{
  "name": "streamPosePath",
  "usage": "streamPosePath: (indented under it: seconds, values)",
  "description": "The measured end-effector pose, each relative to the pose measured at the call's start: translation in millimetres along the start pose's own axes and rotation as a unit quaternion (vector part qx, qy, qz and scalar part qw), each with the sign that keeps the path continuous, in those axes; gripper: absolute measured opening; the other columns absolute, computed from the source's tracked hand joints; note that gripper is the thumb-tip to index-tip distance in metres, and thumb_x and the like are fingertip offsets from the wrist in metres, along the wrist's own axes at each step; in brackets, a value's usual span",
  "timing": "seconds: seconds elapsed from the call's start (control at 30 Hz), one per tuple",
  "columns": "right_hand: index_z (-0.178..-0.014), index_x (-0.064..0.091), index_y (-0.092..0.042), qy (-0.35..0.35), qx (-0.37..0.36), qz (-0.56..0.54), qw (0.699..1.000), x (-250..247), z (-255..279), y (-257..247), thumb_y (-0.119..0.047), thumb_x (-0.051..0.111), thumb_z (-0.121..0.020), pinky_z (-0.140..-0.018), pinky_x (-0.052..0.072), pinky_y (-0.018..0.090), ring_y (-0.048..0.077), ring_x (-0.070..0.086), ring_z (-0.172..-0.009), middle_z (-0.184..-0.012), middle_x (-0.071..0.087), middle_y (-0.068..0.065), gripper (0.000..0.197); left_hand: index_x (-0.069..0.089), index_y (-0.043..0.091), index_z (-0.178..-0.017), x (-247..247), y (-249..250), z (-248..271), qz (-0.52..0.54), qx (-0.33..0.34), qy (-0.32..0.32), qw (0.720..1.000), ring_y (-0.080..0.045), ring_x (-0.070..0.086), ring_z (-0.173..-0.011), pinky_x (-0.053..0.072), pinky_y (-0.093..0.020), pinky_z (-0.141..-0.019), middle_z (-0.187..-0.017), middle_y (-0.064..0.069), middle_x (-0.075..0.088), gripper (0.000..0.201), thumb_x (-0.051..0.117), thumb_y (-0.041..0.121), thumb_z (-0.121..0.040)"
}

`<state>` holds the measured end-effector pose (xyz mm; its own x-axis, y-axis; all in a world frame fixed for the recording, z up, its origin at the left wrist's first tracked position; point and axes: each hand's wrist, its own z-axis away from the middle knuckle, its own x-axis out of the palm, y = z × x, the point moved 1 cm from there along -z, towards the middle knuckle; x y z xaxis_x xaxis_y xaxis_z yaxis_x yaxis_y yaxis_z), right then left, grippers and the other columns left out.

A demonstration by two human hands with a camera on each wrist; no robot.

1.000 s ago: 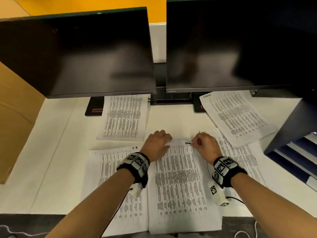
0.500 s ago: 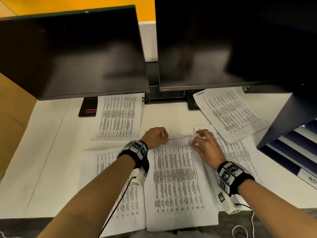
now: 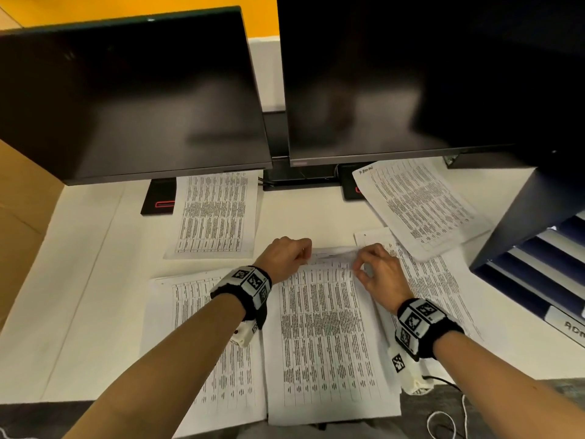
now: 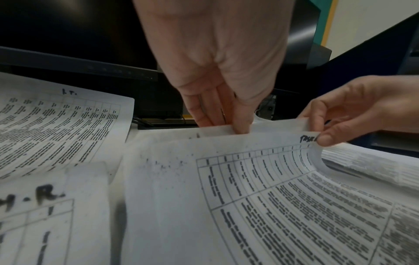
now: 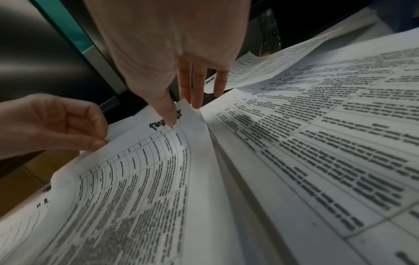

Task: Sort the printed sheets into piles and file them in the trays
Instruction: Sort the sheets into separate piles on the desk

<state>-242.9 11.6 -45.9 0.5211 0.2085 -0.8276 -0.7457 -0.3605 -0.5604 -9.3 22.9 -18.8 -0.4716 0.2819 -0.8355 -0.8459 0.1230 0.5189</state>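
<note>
Trays: dark blue stacked filing trays [image 3: 538, 280], contents hidden.
Hands: my left hand [image 3: 285, 255] and right hand [image 3: 381, 270] pinch the middle white printed sheet's [image 3: 326, 337] curling top edge.

The left hand [image 4: 217, 59] reaches down from the top of the frame, its fingers [image 4: 242, 123] pinching the far edge of the middle sheet [image 4: 249, 206]. The right hand [image 4: 353, 111] enters from the right and pinches the same edge at its corner, beside a handwritten word. That edge is lifted and the sheet curves upward. To the left lie a sheet marked "H.R." [image 4: 52, 215] and another marked "I.T." [image 4: 61, 125]. A dark monitor [image 4: 75, 35] stands behind.
</note>
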Motion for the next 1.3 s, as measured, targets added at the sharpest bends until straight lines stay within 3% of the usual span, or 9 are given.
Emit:
streamPosePath:
  seconds: [0.2, 0.3, 0.4, 0.5, 0.63, 0.77, 1.03, 1.17, 1.3]
  values:
    - [-0.075, 0.062, -0.017, 0.008, -0.047, 0.016, 0.999, 1, 11, -1, -0.006, 0.067, -0.079, -0.075, 0.051, 0.037, 0.011, 0.053, -0.076, -0.084, 0.056, -0.008, 0.012, 0.065, 0.011, -0.086, 3, -6, 3, 0.059, 0.005, -0.043, 0.997, -0.008, 0.049, -0.089, 0.037, -0.017, -0.083, -0.102, 0.003, 0.047, 0.004, 0.067, 0.012, -0.082]
    - [-0.075, 0.064, -0.015, 0.010, -0.053, 0.019, 0.998, 0, 15, -2, -0.006, 0.068, -0.079, -0.071, 0.051, 0.038, 0.011, 0.053, -0.072, -0.077, 0.061, -0.007, 0.011, 0.070, 0.003, -0.091, -6, -3, 0, 0.107, -0.015, -0.030, 0.994, -0.013, 0.055, -0.086, 0.040, -0.010, -0.072, -0.098, -0.007, 0.060, 0.013, 0.060, 0.010, -0.088]
    - [-0.075, 0.064, -0.015, 0.011, -0.056, 0.019, 0.998, 0, 16, -1, -0.005, 0.070, -0.077, -0.070, 0.050, 0.037, 0.010, 0.050, -0.071, -0.075, 0.059, -0.010, 0.012, 0.067, 0.004, -0.098, -19, -12, -3, 0.136, -0.096, -0.011, 0.986, -0.017, 0.057, -0.083, 0.046, -0.013, -0.065, -0.091, -0.004, 0.059, 0.024, 0.044, 0.002, -0.092]
    - [-0.076, 0.064, -0.015, 0.004, -0.056, 0.020, 0.998, 0, 15, -3, -0.005, 0.068, -0.079, -0.072, 0.050, 0.035, 0.012, 0.052, -0.074, -0.078, 0.061, -0.007, 0.011, 0.064, 0.009, -0.095, -26, -31, 0, 0.147, -0.135, -0.037, 0.979, -0.021, 0.063, -0.080, 0.055, -0.028, -0.071, -0.089, -0.006, 0.061, 0.019, 0.046, 0.004, -0.092]
    - [-0.077, 0.064, -0.015, 0.008, -0.053, 0.038, 0.998, 2, 9, -5, -0.009, 0.070, -0.077, -0.079, 0.044, 0.028, 0.017, 0.052, -0.092, -0.099, 0.057, 0.003, 0.008, 0.067, 0.010, -0.101, -27, -29, 4, 0.152, -0.126, -0.078, 0.977, -0.007, 0.057, -0.070, 0.042, -0.006, -0.059, -0.087, -0.001, 0.063, 0.017, 0.065, 0.011, -0.084]
    - [-0.078, 0.064, -0.017, 0.003, -0.073, 0.076, 0.994, 5, 4, -11, -0.012, 0.069, -0.076, -0.086, 0.045, 0.036, 0.022, 0.049, -0.106, -0.117, 0.053, 0.007, 0.008, 0.063, 0.014, -0.109, -18, -21, 4, 0.114, -0.107, -0.082, 0.984, -0.008, 0.054, -0.074, 0.042, -0.011, -0.064, -0.097, -0.001, 0.056, 0.038, 0.078, 0.021, -0.074]
    - [-0.074, 0.062, -0.021, 0.001, -0.100, 0.098, 0.990, 9, 4, -13, -0.010, 0.072, -0.070, -0.088, 0.039, 0.042, 0.022, 0.058, -0.097, -0.102, 0.064, -0.002, 0.016, 0.053, 0.013, -0.125, -7, -13, 9, 0.137, -0.108, -0.105, 0.979, -0.002, 0.053, -0.072, 0.046, -0.015, -0.066, -0.121, -0.005, 0.049, 0.054, 0.076, 0.020, -0.077]
    - [-0.077, 0.062, -0.017, -0.002, -0.092, 0.068, 0.993, 11, 7, -10, -0.006, 0.070, -0.072, -0.097, 0.037, 0.046, 0.018, 0.057, -0.092, -0.096, 0.056, 0.001, 0.015, 0.053, 0.004, -0.122, -7, -9, 8, 0.155, -0.121, -0.097, 0.976, -0.019, 0.062, -0.071, 0.056, -0.029, -0.064, -0.112, -0.008, 0.057, 0.032, 0.057, 0.010, -0.091]
    - [-0.079, 0.062, -0.014, 0.000, -0.094, 0.052, 0.994, 11, 5, -11, -0.006, 0.067, -0.076, -0.096, 0.035, 0.038, 0.016, 0.055, -0.088, -0.096, 0.054, 0.002, 0.010, 0.060, 0.010, -0.109, -8, -5, 3, 0.047, -0.104, -0.074, 0.991, -0.016, 0.055, -0.083, 0.047, -0.028, -0.076, -0.093, -0.001, 0.057, 0.029, 0.067, 0.009, -0.081]
